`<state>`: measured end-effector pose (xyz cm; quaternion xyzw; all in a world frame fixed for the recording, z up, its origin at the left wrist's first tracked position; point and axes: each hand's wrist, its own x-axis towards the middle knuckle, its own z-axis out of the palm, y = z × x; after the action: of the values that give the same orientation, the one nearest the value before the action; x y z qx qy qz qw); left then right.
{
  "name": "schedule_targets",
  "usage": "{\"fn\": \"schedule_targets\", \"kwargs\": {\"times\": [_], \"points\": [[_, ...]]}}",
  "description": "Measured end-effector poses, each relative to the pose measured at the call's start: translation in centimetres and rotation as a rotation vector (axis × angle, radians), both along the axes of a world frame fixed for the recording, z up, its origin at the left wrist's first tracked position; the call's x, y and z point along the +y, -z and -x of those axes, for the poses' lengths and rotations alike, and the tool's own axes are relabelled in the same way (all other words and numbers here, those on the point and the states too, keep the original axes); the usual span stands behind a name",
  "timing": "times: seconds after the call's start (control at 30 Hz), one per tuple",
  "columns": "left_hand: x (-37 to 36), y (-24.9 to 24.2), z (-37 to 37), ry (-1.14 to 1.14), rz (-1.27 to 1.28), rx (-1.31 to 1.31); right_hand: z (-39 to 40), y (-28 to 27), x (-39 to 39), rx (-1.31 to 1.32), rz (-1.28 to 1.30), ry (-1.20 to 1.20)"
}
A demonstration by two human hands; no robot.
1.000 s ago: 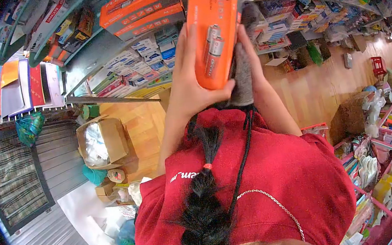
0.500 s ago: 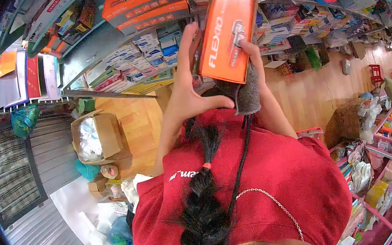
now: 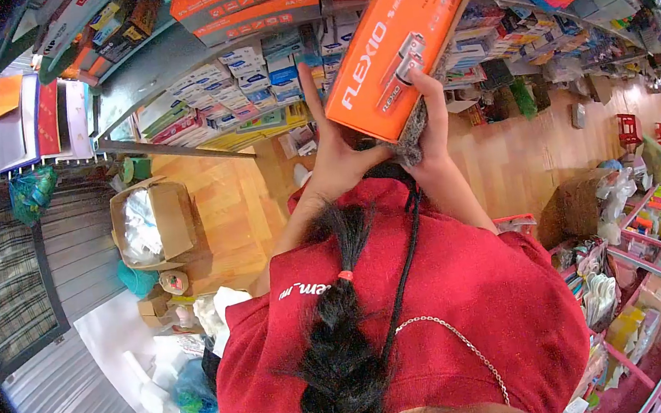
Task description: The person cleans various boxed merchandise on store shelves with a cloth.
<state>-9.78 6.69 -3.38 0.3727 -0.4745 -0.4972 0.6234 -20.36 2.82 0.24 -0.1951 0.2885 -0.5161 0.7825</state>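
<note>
An orange FLEXIO AA battery box is tilted in front of me at chest height, its printed face towards me. My right hand grips it from the right, thumb pressed on the battery picture. A grey fuzzy cloth is bunched under the box's lower end, against my right palm. My left hand is open at the box's lower left, index finger pointing up and thumb reaching towards the cloth. The left hand's other fingers are partly hidden behind the box.
More orange battery boxes stand on the shelf ahead. Below are rows of small blue and white packets. A cardboard carton sits on the wooden floor at left. A pink-edged display case with goods is at right.
The box has tipped further to the right and shows more of its printed face. My left thumb has come closer to its lower end. The cloth now hangs down less.
</note>
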Motion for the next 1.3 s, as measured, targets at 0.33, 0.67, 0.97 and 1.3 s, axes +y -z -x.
{"fn": "schedule_targets", "kwargs": {"times": [0.33, 0.67, 0.97, 1.3], "points": [[0.6, -0.6, -0.3, -0.062, -0.074, -0.030, -0.1, 1.9, -0.5, 0.022, 0.016, 0.080], [0.7, -0.4, -2.2, -0.171, -0.084, -0.260, 0.4, 3.4, -1.2, 0.045, 0.018, 0.061], [1.1, 0.9, -3.0, -0.395, -0.079, -0.507, 0.5, 3.3, -1.0, 0.480, 0.336, -0.054], [2.5, 3.4, -4.0, -0.055, -0.351, -0.609, 0.8, 4.5, -2.0, 0.409, 0.396, 0.114]]}}
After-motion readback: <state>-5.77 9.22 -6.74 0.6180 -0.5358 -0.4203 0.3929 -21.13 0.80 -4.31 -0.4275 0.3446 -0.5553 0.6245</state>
